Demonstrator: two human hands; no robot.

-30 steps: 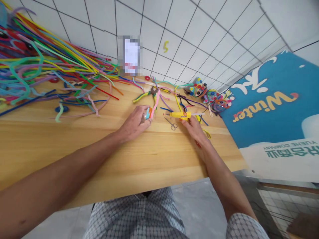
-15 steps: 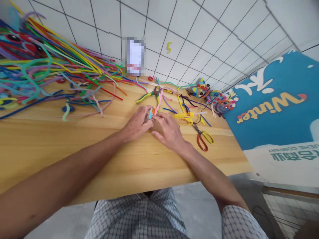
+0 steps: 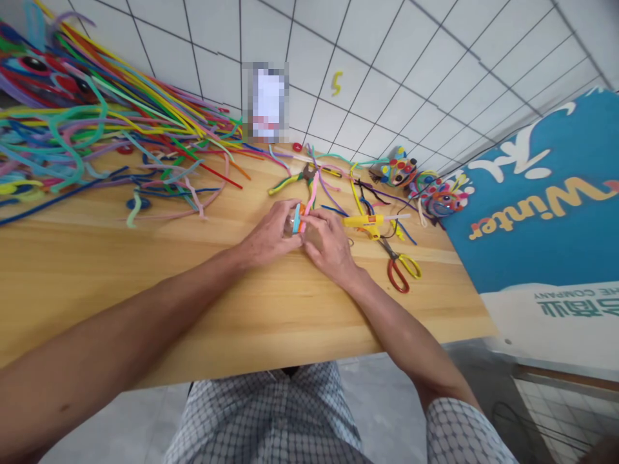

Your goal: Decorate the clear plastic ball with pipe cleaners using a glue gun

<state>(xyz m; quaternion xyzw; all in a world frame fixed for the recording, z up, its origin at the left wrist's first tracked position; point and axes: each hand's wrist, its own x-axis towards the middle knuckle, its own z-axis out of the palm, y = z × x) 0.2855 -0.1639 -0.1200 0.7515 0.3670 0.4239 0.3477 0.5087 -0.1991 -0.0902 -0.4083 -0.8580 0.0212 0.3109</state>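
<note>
Between my hands, above the wooden table (image 3: 207,290), is a small clear round piece (image 3: 295,219) with light blue, orange and pink strips around it. My left hand (image 3: 273,235) is closed on its left side. The fingers of my right hand (image 3: 329,245) press on its right side, where a pink strip (image 3: 313,193) sticks up. Just beyond the hands lie green-and-yellow pliers (image 3: 289,185). To the right of my right hand are a yellow glue gun (image 3: 370,223) and scissors (image 3: 399,267) with red and yellow handles.
Many colourful pipe cleaners (image 3: 164,116) spread across the left and back. A blurred phone (image 3: 267,103) leans on the tiled wall (image 3: 382,58). Two decorated fish (image 3: 399,171) (image 3: 443,198) sit at the back right, beside a blue board (image 3: 541,206).
The view has shifted slightly. The small piece has turned between my hands, and more of its clear part and light blue strip shows. Both hands still hold it.
</note>
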